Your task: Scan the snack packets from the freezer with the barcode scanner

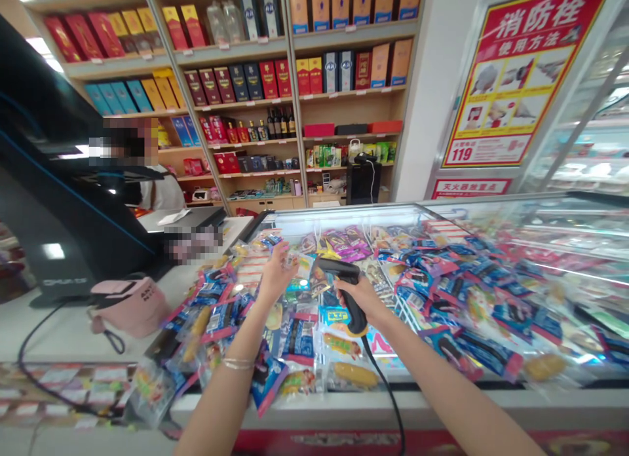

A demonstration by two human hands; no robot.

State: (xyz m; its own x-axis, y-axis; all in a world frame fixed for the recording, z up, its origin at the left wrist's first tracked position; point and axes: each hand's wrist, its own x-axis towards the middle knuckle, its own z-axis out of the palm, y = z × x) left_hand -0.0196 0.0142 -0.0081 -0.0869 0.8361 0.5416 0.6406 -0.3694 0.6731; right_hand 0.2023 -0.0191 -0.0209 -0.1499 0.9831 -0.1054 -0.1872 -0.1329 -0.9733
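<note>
My right hand (361, 297) grips a black corded barcode scanner (344, 289) by its handle, its head pointing left over a heap of packaged snacks (299, 341) on the glass lid of a chest freezer (442, 227). My left hand (278, 272) is held up just left of the scanner's head, fingers closed round a small clear packet (301, 271). A thin bracelet (238, 363) sits on my left wrist. The scanner's cable (388, 390) hangs down toward me.
A black checkout screen (54, 200) stands at the left on the counter, with a pink cap (130, 305) beside it. Another person (147, 174) is behind the screen. Shelves of boxed goods and bottles (255, 82) fill the back wall. A red fire-hose poster (521, 76) hangs at the right.
</note>
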